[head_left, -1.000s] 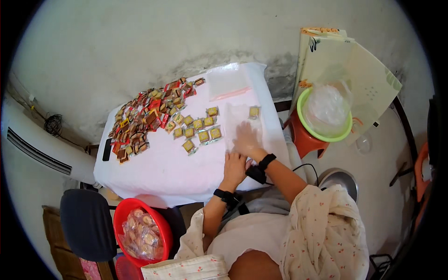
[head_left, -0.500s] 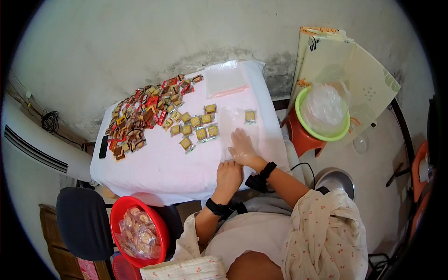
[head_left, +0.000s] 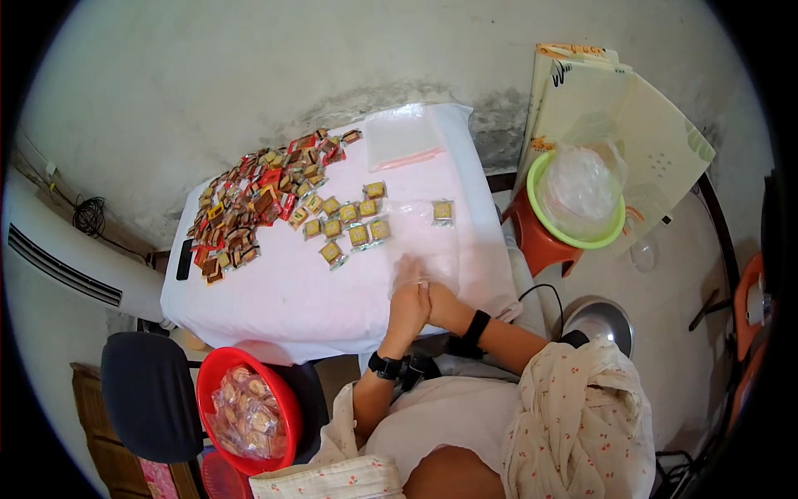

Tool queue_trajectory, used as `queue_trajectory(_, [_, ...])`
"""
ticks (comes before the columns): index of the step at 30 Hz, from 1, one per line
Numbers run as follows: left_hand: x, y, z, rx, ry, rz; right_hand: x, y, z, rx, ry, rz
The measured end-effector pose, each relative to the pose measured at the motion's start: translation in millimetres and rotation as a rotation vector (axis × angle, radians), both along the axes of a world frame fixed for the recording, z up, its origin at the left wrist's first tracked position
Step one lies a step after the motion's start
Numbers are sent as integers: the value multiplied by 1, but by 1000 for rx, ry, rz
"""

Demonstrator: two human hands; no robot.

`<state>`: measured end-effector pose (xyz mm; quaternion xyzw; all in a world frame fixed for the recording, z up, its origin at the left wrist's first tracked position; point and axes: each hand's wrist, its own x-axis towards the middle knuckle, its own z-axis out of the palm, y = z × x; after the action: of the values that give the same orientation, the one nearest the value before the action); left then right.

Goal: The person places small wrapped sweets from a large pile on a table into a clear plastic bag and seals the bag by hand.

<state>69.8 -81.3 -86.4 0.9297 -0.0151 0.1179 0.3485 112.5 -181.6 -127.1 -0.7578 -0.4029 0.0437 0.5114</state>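
Soft, even, moderately bright light covers the white counter (head_left: 316, 308), its source out of view. Glare streaks the clear bags (head_left: 403, 141) at the far right corner; shadow darkens below the near edge. Small packets (head_left: 229, 224) look soft, and fisheye distortion bends outlines toward black corners.

Hands numbered two: one left hand (head_left: 406, 309) and one right hand (head_left: 446, 308), with two black wrist bands (head_left: 385, 366). One table (head_left: 307, 312) carried one black phone (head_left: 184, 260), one stack of clear bags (head_left: 406, 139), one lone yellow packet (head_left: 443, 211) and a group of nine to eleven yellow packets (head_left: 358, 235), its edge merging into one uncountable heap (head_left: 249, 212). Basins totalled three: one red (head_left: 284, 397), one green (head_left: 586, 247), one metal (head_left: 602, 323).
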Motion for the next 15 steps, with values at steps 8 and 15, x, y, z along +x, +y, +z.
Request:
queue_trajectory(8, [11, 25, -39, 97, -20, -118, -20, -59, 30, -62, -471, -122])
queue_trajectory(15, [59, -5, -34, 400, -155, -179, 10, -74, 42, -139, -405, -489])
